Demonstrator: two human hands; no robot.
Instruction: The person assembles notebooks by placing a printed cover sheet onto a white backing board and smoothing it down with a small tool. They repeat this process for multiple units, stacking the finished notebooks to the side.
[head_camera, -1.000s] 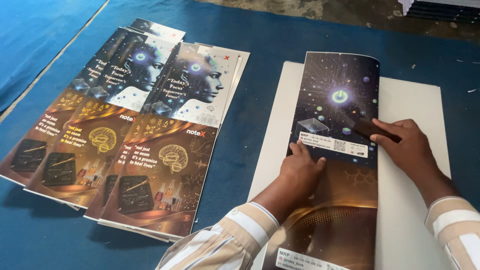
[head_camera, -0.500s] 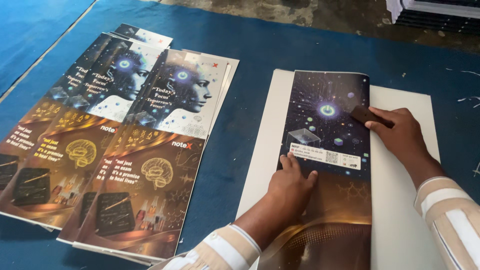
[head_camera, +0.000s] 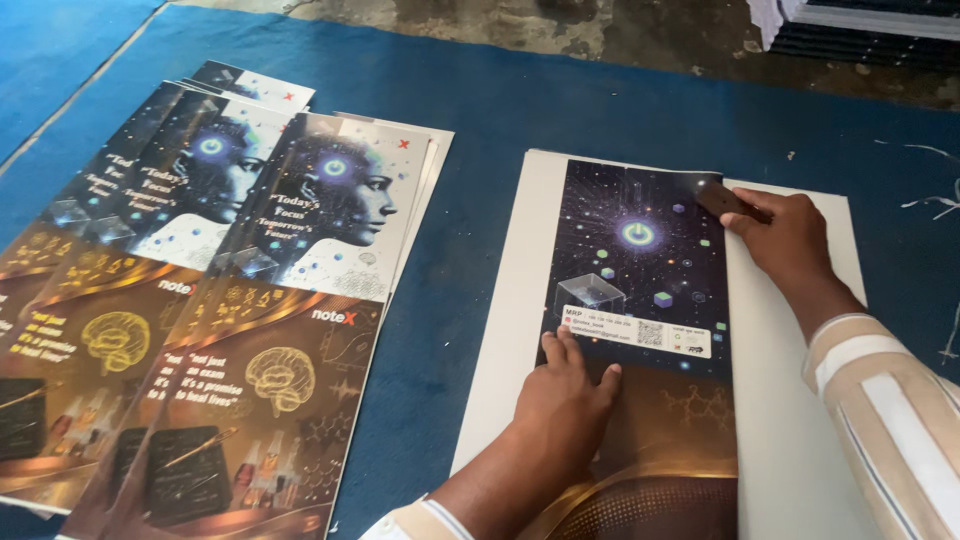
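My left hand (head_camera: 562, 395) lies flat, fingers spread and released, pressing the lower half of the folded printed cover sheet (head_camera: 640, 300), which rests on a white board (head_camera: 790, 440) atop the blue table covering (head_camera: 480, 110). My right hand (head_camera: 790, 240), wrist bent inward, pinches a small dark scraper (head_camera: 722, 198) at the sheet's top right edge. A fanned stack of printed covers (head_camera: 230, 310) lies well apart to the left.

Both hands (head_camera: 560, 400) on folded cover (head_camera: 640, 300)
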